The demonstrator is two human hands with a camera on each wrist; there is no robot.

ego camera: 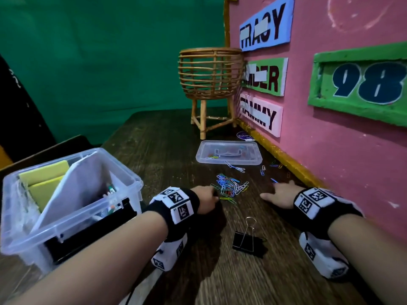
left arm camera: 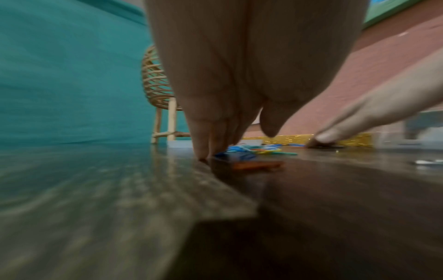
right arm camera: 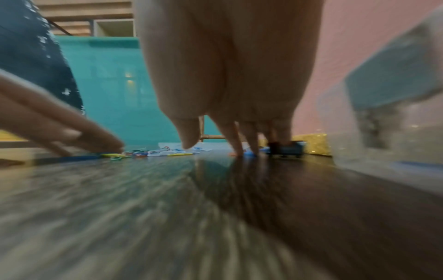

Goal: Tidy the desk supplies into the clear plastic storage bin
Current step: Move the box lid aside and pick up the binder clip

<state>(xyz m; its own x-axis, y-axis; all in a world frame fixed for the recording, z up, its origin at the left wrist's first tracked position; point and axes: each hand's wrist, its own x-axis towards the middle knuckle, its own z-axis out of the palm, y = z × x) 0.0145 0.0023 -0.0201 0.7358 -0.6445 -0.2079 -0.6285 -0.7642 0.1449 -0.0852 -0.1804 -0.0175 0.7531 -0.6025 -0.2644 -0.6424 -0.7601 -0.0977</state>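
Lying between hands (ego camera: 207, 199): paper clips (ego camera: 231, 187)

Both forearms extend forward, each wrist wrapped in a black band carrying marker tags. Left hand (ego camera: 206, 198): palm down, fingers (left arm camera: 203, 136) straight and close together, tips pointing down onto the surface. Right hand (ego camera: 280, 194): palm down, fingers (right arm camera: 233, 138) extended, tips on the surface, thumb spread toward the left.

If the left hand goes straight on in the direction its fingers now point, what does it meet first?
Most likely the paper clips: the left hand has its fingertips on the table, right at the near edge of that pile. Depth is hard to judge exactly.
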